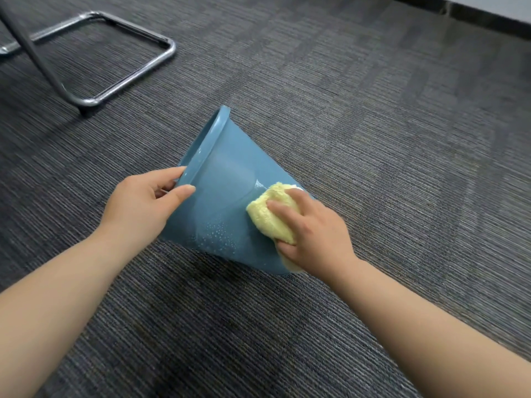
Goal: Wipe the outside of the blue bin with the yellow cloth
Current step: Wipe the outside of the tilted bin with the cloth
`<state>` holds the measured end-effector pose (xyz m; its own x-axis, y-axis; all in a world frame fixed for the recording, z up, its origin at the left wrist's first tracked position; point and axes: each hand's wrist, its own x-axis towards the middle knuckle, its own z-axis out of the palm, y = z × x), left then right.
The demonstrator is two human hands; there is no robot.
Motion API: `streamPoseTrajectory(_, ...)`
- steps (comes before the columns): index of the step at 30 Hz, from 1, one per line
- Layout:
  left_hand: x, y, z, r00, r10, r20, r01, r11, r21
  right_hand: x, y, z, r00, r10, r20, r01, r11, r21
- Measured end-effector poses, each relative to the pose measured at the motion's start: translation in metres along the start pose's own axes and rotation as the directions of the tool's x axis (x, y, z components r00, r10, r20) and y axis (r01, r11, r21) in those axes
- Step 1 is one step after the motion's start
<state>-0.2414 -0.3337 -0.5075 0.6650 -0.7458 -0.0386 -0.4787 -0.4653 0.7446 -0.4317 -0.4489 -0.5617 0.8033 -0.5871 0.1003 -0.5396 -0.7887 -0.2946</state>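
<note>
The blue bin [227, 179] lies on its side on the grey carpet, its open rim facing left and away from me. My left hand [143, 205] grips the rim at its near left edge, thumb on the outer wall. My right hand [313, 234] presses a folded yellow cloth [270, 214] against the bin's outer wall near its base. Small water droplets dot the wall just left of the cloth. The bin's bottom end is hidden behind my right hand and the cloth.
A chrome chair frame [138, 73] with a dark slanted leg stands on the carpet at the upper left. A dark baseboard and pale wall [488, 15] run along the upper right. Carpet [402, 139] spreads around the bin.
</note>
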Motion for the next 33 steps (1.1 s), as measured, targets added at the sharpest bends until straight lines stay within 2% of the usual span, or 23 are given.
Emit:
streamPoseTrajectory(2, 0.000, 0.000, 0.000, 1.000, 0.007, 0.008, -0.007, 1.000, 0.001, 0.000, 0.001, 0.001, 1.000, -0.020, 0.013, 0.019, 1.000, 0.020)
streamPoseTrajectory(5, 0.000, -0.001, -0.001, 0.999, 0.027, 0.025, -0.027, 0.999, 0.017, 0.002, 0.019, 0.006, 0.988, 0.143, 0.050, -0.146, 0.988, 0.048)
streamPoseTrajectory(9, 0.000, -0.007, -0.005, 0.998, 0.045, 0.032, -0.048, 0.994, 0.102, 0.000, 0.045, 0.010, 0.929, 0.338, 0.149, -0.345, 0.938, 0.021)
streamPoseTrajectory(17, -0.001, -0.018, -0.003, 0.991, 0.070, 0.112, -0.106, 0.930, 0.351, 0.000, 0.053, 0.018, 0.867, 0.466, 0.177, -0.479, 0.877, 0.037)
streamPoseTrajectory(19, -0.004, -0.024, -0.005, 0.990, 0.049, 0.135, -0.093, 0.934, 0.344, 0.000, 0.058, 0.019, 0.838, 0.511, 0.192, -0.527, 0.849, 0.039)
streamPoseTrajectory(23, -0.008, -0.032, -0.006, 0.994, 0.064, 0.091, -0.087, 0.960, 0.267, -0.003, 0.067, 0.020, 0.788, 0.585, 0.190, -0.606, 0.792, 0.077)
streamPoseTrajectory(30, -0.007, -0.030, -0.001, 0.992, 0.093, 0.087, -0.115, 0.949, 0.295, -0.004, 0.065, 0.020, 0.796, 0.589, 0.138, -0.605, 0.779, 0.164)
streamPoseTrajectory(33, -0.011, -0.028, 0.000, 0.990, 0.112, 0.087, -0.128, 0.970, 0.206, -0.006, 0.066, 0.018, 0.799, 0.588, 0.124, -0.601, 0.780, 0.176)
